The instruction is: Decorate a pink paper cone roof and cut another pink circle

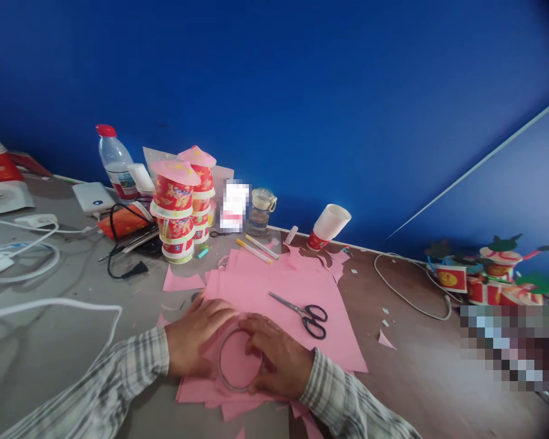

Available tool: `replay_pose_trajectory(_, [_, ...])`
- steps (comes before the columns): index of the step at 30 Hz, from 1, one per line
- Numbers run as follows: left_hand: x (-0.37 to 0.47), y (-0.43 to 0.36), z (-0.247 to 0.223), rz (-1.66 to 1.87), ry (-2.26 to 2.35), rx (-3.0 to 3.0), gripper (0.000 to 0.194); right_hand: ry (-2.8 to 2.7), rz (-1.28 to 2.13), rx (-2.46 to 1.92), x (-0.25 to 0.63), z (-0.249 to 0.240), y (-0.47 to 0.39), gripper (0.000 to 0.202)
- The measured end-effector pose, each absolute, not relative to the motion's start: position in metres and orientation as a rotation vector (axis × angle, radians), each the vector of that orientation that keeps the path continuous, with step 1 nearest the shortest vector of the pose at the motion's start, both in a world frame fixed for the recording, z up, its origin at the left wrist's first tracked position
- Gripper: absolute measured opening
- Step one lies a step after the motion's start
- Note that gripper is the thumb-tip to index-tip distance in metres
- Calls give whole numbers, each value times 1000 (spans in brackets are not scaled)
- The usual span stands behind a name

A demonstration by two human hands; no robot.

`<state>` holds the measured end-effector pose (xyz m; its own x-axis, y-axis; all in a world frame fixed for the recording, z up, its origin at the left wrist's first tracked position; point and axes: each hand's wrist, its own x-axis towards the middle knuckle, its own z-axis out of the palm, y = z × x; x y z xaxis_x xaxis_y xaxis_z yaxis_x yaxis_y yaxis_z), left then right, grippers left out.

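Note:
A stack of pink paper sheets lies on the table in front of me. On its near part rests a thin round ring, flat on the paper. My right hand curves over the ring's right side, fingers bent and spread, touching its rim. To the left of the ring, my left hand lies on the paper with its fingers stretched out. Black-handled scissors lie on the stack, beyond my right hand, slightly open.
Decorated red cup towers with pink cone tops stand at the back left, near a bottle. Pens lie behind the paper. Stacked paper cups lean at the back. White cables cross the left side.

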<state>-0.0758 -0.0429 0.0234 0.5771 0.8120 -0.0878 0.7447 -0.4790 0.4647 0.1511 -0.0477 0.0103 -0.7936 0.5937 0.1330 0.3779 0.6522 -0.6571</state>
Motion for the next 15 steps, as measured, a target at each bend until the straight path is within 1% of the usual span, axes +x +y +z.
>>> replay_pose_trajectory(2, [-72, -48, 26, 185, 1261, 2405, 98, -2540, 899, -772, 151, 10, -48, 41])
replay_pose_trajectory(3, [-70, -49, 26, 182, 1262, 2427, 101, -2544, 899, -771, 151, 10, -47, 41])
replay_pose_trajectory(11, [-71, -54, 18, 217, 1188, 2465, 100, -2535, 904, -764, 150, 13, -48, 40])
replay_pose_trajectory(15, [-67, -56, 18, 172, 1264, 2452, 109, -2550, 894, -742, 150, 16, -47, 39])
